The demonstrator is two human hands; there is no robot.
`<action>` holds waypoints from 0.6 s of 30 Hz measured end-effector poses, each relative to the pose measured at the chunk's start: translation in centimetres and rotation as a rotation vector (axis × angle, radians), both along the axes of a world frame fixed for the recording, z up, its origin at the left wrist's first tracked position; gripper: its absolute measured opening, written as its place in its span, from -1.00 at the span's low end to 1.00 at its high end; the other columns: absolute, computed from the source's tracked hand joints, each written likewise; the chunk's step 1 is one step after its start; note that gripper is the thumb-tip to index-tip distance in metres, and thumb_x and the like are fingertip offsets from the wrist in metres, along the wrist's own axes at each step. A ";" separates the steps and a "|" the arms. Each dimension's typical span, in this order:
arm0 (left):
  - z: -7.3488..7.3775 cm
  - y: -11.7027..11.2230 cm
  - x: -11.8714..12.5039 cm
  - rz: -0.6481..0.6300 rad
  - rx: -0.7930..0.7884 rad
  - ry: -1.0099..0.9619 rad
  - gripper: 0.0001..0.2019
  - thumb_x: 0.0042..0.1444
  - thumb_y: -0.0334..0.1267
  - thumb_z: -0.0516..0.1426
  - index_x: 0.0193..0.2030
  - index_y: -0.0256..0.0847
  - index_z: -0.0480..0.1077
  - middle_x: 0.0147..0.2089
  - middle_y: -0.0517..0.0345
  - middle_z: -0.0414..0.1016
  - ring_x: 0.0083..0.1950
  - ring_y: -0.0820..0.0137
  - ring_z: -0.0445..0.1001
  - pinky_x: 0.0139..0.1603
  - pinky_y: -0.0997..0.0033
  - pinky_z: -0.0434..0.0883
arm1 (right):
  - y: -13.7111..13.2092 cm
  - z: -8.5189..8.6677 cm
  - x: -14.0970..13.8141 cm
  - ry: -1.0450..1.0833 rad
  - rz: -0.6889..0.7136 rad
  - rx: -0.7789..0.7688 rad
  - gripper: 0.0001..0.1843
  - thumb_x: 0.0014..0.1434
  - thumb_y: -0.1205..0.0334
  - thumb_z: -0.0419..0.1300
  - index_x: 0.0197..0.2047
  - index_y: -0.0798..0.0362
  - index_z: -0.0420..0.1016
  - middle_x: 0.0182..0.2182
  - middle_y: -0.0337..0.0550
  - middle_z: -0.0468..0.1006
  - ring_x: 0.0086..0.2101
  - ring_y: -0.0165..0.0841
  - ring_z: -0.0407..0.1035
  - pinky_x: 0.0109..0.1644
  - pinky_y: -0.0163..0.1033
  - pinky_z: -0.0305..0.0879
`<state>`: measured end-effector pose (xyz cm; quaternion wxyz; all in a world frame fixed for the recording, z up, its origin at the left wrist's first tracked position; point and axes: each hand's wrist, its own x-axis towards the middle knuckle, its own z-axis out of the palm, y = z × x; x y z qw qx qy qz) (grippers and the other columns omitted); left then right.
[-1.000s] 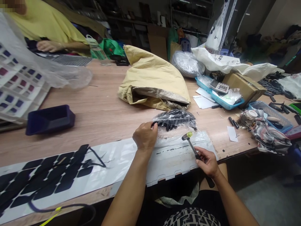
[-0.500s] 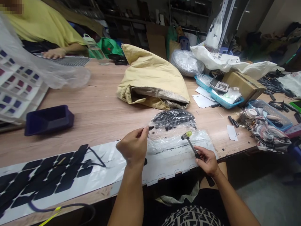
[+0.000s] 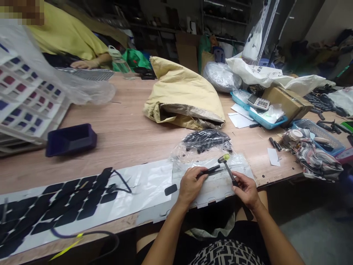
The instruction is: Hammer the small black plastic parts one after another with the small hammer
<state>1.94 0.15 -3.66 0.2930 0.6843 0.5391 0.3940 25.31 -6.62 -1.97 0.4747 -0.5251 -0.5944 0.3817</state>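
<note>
While the left hand [image 3: 192,186] pinches a black part [image 3: 213,169] at its two o'clock, the right hand [image 3: 246,189], curled round a hammer [image 3: 229,172], should keep the striking head [image 3: 223,158], toward eleven o'clock, off that pinch.

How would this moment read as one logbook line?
left hand: holds black piece | right hand: holds hammer | clear bag: beyond hands, black parts inside | purple tray: on table

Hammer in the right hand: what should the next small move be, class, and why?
Probably settle the black piece on the white board before any tap: the left hand pinches it over the board, while the right hand holds the hammer with its head close by.
</note>
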 end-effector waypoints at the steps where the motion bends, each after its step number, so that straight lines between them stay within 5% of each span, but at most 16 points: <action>1: 0.0 0.0 -0.1 -0.030 0.016 0.021 -0.85 0.11 -0.30 0.17 -0.19 -0.10 0.53 -0.17 0.16 0.58 -0.08 0.27 0.46 0.02 0.22 0.39 | -0.2 0.2 -0.2 -0.004 -0.030 0.009 -0.49 0.06 0.30 0.22 0.13 0.08 0.51 -0.42 -0.23 0.44 -0.51 -0.45 0.25 -0.50 -0.36 0.21; 6: 0.7 0.0 0.4 -0.061 0.023 0.134 -0.82 0.10 -0.31 0.19 -0.14 -0.10 0.52 -0.13 0.15 0.56 -0.04 0.24 0.44 0.02 0.22 0.38 | -1.2 0.8 -0.8 -0.067 -0.147 0.052 -0.50 0.11 0.30 0.21 0.15 0.09 0.49 -0.41 -0.24 0.40 -0.53 -0.48 0.21 -0.54 -0.39 0.17; 15: 0.7 0.8 1.2 -0.038 -0.039 0.170 -0.82 0.07 -0.27 0.26 -0.16 -0.09 0.56 -0.20 0.16 0.50 -0.10 0.25 0.40 -0.07 0.25 0.37 | -2.0 1.5 -2.0 -0.291 0.027 0.115 -0.47 0.06 0.37 0.20 0.14 0.18 0.50 -0.41 -0.18 0.45 -0.60 -0.50 0.18 -0.57 -0.37 0.23; 18: 0.5 1.0 0.9 -0.065 -0.051 0.147 -0.80 0.08 -0.28 0.25 -0.13 -0.07 0.56 -0.21 0.17 0.49 -0.11 0.27 0.40 -0.06 0.25 0.36 | -2.0 2.0 -2.2 -0.336 0.066 0.203 -0.47 0.06 0.38 0.19 0.15 0.15 0.48 -0.37 -0.13 0.53 -0.54 -0.42 0.33 -0.46 -0.32 0.37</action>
